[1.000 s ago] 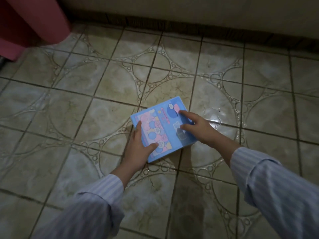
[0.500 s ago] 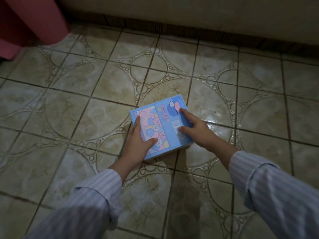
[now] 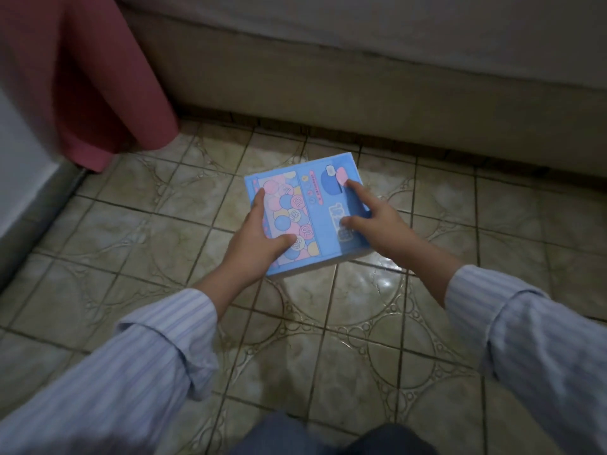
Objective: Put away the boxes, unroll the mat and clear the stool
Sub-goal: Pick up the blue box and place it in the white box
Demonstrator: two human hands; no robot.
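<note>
One flat blue box (image 3: 305,215), printed with pink and blue numbered circles, was gripped at its sides by the left hand (image 3: 259,238) and right hand (image 3: 377,221) above the tiled floor (image 3: 345,323).

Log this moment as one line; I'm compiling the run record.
step: putting away box | left hand: holds blue box | right hand: holds it | below: tiled floor

Dim patterned tile floor (image 3: 328,323), beige bed base (image 3: 361,93), pink cloth (image 3: 82,77).
</note>
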